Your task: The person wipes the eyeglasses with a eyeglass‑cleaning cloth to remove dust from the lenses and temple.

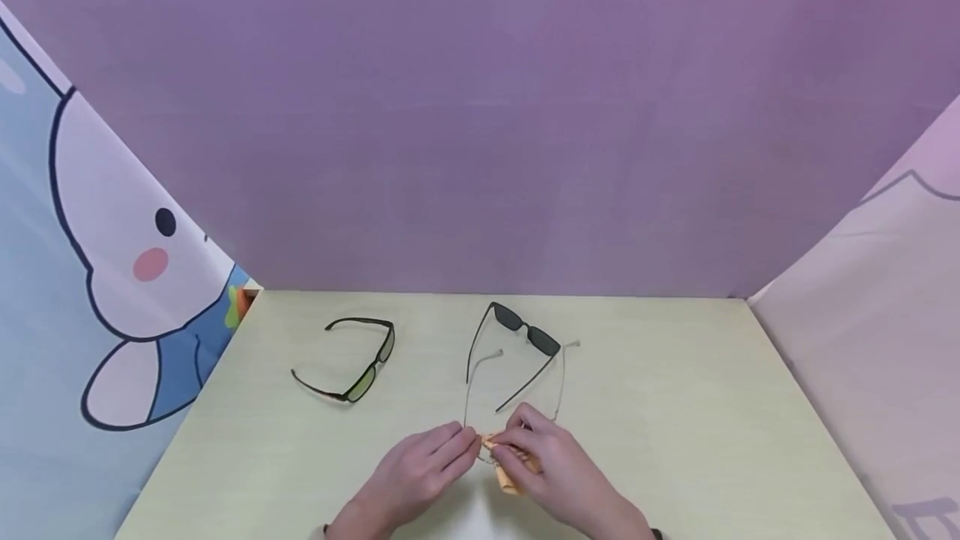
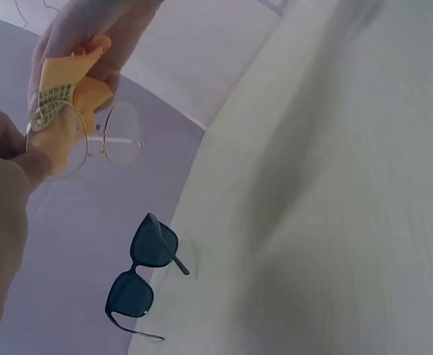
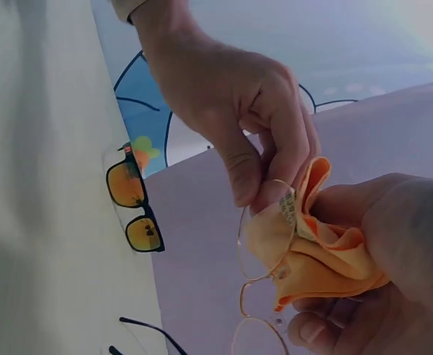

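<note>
Left hand (image 1: 423, 472) pinches the wire glasses (image 2: 95, 139) above the table (image 1: 675, 407); right hand (image 1: 551, 465) grips an orange cloth (image 3: 327, 270) at one lens (image 3: 266, 235), apparently wiping. Next move likely calls for the other lens (image 2: 123, 134).

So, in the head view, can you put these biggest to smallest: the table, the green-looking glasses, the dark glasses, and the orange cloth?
1. Table
2. Green-looking glasses and dark glasses: too alike to rank
3. Orange cloth: the least shows, though the right hand hides part of it
</note>
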